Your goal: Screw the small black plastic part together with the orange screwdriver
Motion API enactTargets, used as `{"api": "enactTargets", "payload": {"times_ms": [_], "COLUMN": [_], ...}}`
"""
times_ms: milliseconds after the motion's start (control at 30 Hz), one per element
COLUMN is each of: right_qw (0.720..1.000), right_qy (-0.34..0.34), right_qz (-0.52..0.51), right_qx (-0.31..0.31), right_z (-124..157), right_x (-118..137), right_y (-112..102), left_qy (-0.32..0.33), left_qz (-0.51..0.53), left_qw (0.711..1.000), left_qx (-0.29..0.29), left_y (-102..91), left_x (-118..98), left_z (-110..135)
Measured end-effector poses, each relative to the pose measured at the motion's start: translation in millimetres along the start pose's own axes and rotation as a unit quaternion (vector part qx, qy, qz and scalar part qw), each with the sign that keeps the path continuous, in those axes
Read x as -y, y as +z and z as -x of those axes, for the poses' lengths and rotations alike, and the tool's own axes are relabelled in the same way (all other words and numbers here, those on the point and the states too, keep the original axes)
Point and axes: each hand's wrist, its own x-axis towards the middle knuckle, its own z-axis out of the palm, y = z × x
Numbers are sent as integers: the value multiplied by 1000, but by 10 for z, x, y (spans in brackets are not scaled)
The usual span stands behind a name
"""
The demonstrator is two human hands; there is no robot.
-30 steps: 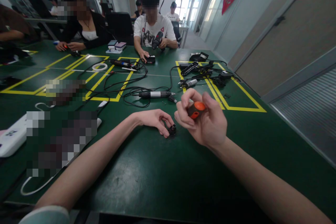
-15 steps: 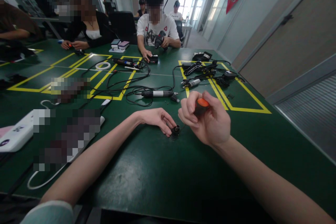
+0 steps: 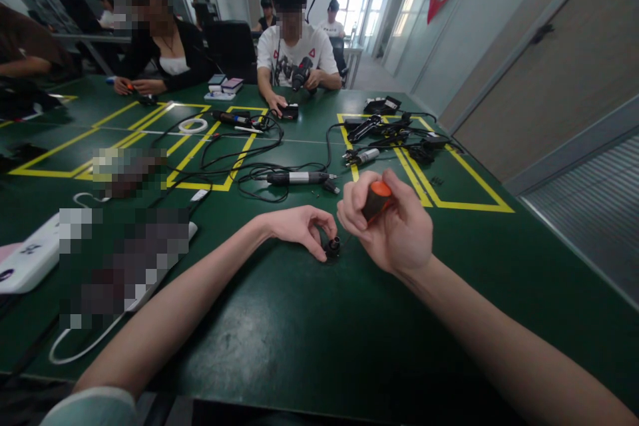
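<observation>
Holding a small black part (image 3: 331, 249) on the green table (image 3: 279, 326), the left hand (image 3: 300, 229) is arched, thumb and forefinger at the part's edge with a rounded gap between them. The part rests on the tabletop, in front of the wearer and just left of the right hand (image 3: 392, 229). The right hand is fully wrapped around an orange-and-black handle (image 3: 378, 201), its orange end uppermost; any tip is too small to make out clearly.

To the left lies a white power strip (image 3: 34, 253). Beyond the hands, a black-and-silver pen-shaped tool (image 3: 298, 178) lies crosswise near looped black cable. Farther right, a second silver tool (image 3: 367, 156) lies near a heap of black cords, by yellow tape lines (image 3: 469, 207). A white ring (image 3: 193, 126) lies flat to the left.

At the far edge, a co-worker in a white shirt (image 3: 319, 46) holds a drill (image 3: 302, 73), other hand on a small black box (image 3: 290, 110).
</observation>
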Motion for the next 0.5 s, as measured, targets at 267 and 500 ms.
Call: {"api": "enactTargets", "payload": {"times_ms": [267,500], "right_qw": [1000,1000], "right_qy": [-2,-9], "right_qz": [-22,11], "right_qx": [2,-1], "right_z": [43,23], "right_x": [-5,-5], "right_y": [-12,21], "left_qy": [-15,-4], "left_qz": [18,17], "left_qw": [1000,1000], "left_qx": [-1,-3], "left_y": [3,0], "left_x": [7,11], "left_z": [-6,-2]}}
